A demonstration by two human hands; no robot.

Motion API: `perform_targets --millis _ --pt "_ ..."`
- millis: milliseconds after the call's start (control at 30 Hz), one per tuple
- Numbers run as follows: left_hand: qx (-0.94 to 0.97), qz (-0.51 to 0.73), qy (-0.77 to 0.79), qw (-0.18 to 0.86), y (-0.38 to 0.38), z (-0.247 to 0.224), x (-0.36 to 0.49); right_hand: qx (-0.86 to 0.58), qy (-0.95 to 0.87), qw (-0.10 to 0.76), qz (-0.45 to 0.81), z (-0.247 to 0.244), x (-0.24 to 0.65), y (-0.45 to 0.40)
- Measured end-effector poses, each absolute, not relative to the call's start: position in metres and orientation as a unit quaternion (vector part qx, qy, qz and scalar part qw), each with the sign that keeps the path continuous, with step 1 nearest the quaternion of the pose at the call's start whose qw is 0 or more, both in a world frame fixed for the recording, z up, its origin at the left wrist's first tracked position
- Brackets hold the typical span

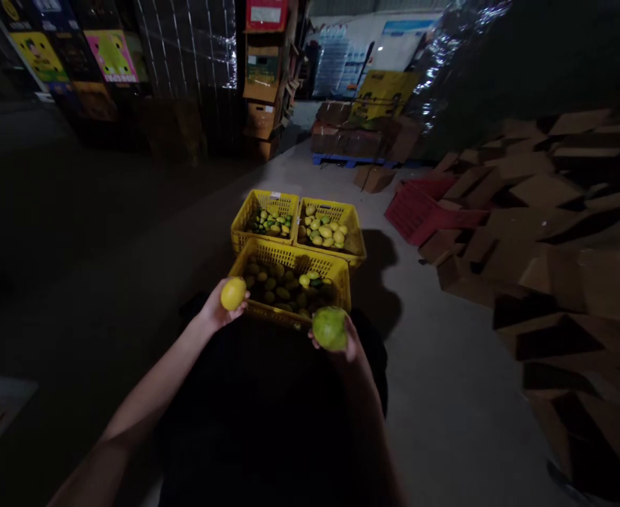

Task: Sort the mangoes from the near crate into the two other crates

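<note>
A yellow lemon (233,293) rests in my left hand (219,310), its fingers curled under the fruit at the near left corner of the front yellow crate (289,318). My right hand (351,341) grips a larger green fruit (330,328) near that crate's right front corner. Inside the front crate lie several shaded yellowish fruits, with a few brighter ones at the right. Behind it, the back left crate (239,222) holds small green and yellow fruits, and the back right crate (360,239) holds yellow lemons.
Flattened and open cardboard boxes (516,246) are heaped at the right, beside a red crate (420,211). A blue pallet (349,160) bearing boxes stands farther back. Stacked cartons (261,77) rise behind the crates. Shadow covers the left floor.
</note>
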State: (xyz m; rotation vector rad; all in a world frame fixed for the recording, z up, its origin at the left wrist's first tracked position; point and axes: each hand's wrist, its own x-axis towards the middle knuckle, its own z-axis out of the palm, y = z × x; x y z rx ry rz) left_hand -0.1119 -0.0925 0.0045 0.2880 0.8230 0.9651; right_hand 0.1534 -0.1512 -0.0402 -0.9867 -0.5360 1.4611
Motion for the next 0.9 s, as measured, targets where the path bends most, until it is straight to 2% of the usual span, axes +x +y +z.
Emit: perform_targets --millis 233,433,567,900 --pt "0.074 0.449 0.326 0.829 -0.032 0.022 -0.064 -0.421 -0.206 0.592 0.656 0.01 0.127 -0.083" --pt "0.115 0.411 0.307 0.851 0.015 0.03 -0.047 -0.376 -0.234 0.611 0.656 0.038 0.134 -0.032" --pt "0.109 0.436 0.319 0.834 0.042 0.024 -0.03 -0.361 -0.214 0.63 0.654 0.032 0.146 -0.005" --pt "0.095 0.435 0.337 0.829 0.059 -0.016 -0.015 -0.379 -0.149 0.574 0.711 -0.018 0.154 0.034"
